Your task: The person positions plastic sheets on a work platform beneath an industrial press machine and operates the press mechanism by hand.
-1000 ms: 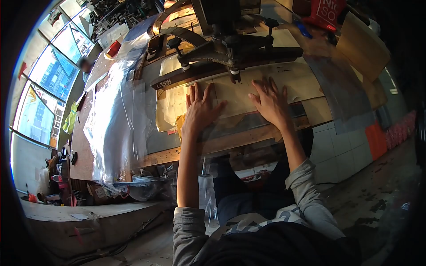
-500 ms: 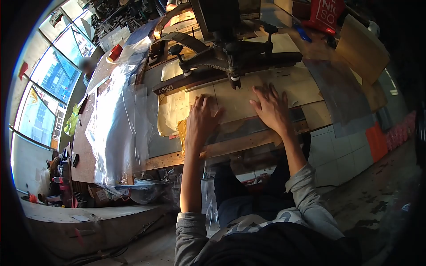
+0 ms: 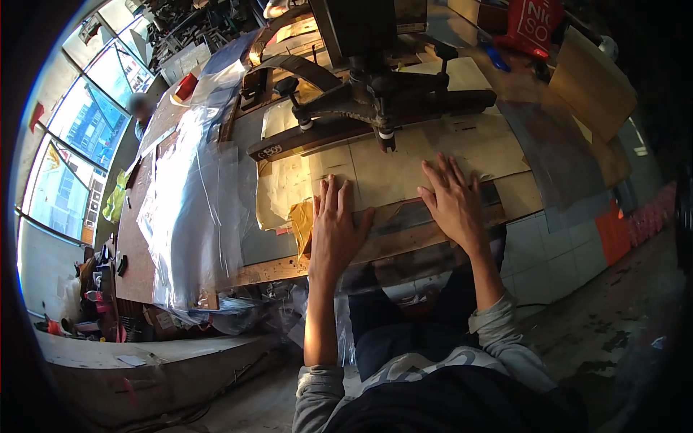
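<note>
My left hand (image 3: 336,234) and right hand (image 3: 458,211) spread open, gripping nothing, over the tan sheet (image 3: 404,162) below the dark bar (image 3: 462,102); it looks light, stiffish, best held by opposite edges

The top edge cuts off the black machine (image 3: 354,32) and the red bag (image 3: 530,25), the left hand (image 3: 336,234) hides part of the pale sheet's (image 3: 404,162) near edge, the far person's (image 3: 140,108) head is blurred, and dark clutter (image 3: 189,32) at upper left is too small to tell.

Brown table (image 3: 137,249); clear plastic sheets (image 3: 189,209) at left.
</note>
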### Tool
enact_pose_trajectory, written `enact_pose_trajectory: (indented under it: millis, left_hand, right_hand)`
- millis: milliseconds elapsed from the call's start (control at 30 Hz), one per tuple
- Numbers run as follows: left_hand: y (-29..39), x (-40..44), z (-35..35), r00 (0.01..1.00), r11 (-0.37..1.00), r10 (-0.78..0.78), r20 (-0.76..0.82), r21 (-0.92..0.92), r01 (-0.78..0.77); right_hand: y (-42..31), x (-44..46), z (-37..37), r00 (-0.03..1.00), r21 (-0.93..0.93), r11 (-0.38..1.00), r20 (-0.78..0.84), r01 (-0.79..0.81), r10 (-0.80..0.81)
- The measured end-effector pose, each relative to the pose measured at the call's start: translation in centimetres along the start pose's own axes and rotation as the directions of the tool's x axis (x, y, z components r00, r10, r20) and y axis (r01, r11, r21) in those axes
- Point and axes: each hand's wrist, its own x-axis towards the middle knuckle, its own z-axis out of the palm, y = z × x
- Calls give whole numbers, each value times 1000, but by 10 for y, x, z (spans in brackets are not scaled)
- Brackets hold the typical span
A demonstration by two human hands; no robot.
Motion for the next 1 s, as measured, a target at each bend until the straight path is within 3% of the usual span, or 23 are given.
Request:
enact_pose_trajectory:
  millis: [600,700,1000]
  left_hand:
    - [-2,-5,5,999,999,32,-35,13,-31]
    - [3,-7,6,999,1000,17,-34,9,-17]
    - [36,-24,27,993,991,-29,-111,130,44]
  right_hand:
    - [0,-7,5,999,-17,1000,-52,14,-14]
    - [8,-4,1,1000,10,1000,15,27,-27]
    - [51,2,7,982,138,972,-28,188,-186]
